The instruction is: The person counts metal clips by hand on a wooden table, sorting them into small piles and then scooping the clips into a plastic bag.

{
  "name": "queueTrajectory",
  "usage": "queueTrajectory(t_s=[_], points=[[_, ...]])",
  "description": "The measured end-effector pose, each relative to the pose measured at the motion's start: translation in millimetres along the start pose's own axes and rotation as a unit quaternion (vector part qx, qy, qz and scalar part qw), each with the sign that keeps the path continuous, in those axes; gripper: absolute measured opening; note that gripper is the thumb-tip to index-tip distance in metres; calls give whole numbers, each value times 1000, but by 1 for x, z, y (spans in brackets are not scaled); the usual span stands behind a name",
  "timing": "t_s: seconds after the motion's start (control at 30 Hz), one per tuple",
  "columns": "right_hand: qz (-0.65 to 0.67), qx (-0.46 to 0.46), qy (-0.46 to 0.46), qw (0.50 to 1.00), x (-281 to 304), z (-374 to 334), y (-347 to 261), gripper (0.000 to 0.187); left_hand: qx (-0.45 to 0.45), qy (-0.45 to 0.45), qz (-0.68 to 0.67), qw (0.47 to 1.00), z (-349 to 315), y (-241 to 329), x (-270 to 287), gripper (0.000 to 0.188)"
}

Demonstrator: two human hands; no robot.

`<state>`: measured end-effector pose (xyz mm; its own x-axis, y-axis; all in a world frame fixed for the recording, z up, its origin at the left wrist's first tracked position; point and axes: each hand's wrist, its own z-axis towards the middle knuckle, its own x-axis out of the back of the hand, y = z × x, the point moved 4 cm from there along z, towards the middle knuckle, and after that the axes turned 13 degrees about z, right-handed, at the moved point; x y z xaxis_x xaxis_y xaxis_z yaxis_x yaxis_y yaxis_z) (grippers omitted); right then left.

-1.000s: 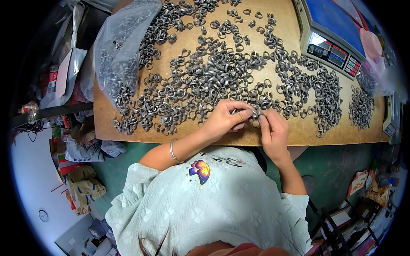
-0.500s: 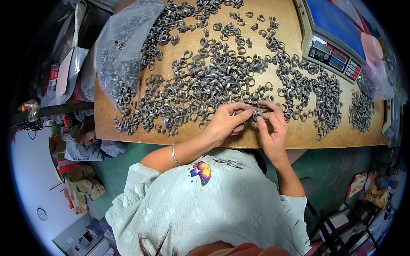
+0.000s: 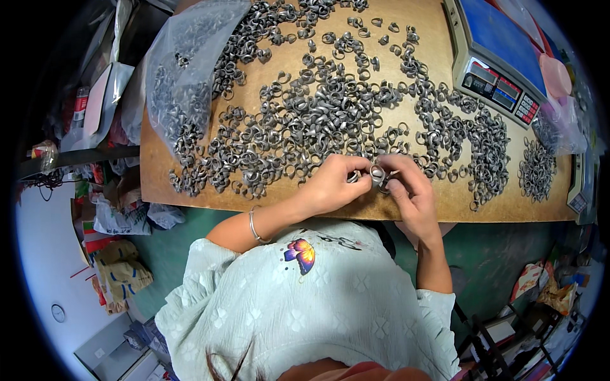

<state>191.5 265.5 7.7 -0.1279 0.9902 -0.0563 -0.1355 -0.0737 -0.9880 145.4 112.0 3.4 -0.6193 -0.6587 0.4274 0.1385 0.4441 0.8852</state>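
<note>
Metal ring (image 3: pixel 377 173), grey and with its opening toward the camera, sits between the fingertips of the two hands, above the near edge of the wooden table (image 3: pixel 406 206). Left of it, the left hand (image 3: pixel 337 183) has its thumb and forefinger bent close together, their tips just beside the band; more grey metal shows in the narrow gap behind those tips, whether gripped or lying beyond I cannot tell. From the right, the right hand (image 3: pixel 414 193) curves in, forefinger beyond the ring and thumb nearer the body, the space between them moderately narrow. Which hand carries the ring's weight I cannot tell, as the fingers partly hide the contact. Just past the fingertips spreads a large heap of rings (image 3: pixel 324 117); right of the right fingers lies a denser pile (image 3: pixel 488 155), and well apart beyond that, a smaller pile (image 3: pixel 537 170).
</note>
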Motion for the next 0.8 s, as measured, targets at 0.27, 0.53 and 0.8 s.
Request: queueTrajectory(t_s=[0.27,0.53,0.8], points=[[219,-201,27,955,1,-6,10,12,-98,28,88,991,-3,5,-1,17],[111,-42,141,983,-8,-12,4,4,107,-109,-155,976,-3,-4,-3,20],[234,-61,129,962,-12,-9,20,6,-73,98,7,992,-11,6,-6,28]])
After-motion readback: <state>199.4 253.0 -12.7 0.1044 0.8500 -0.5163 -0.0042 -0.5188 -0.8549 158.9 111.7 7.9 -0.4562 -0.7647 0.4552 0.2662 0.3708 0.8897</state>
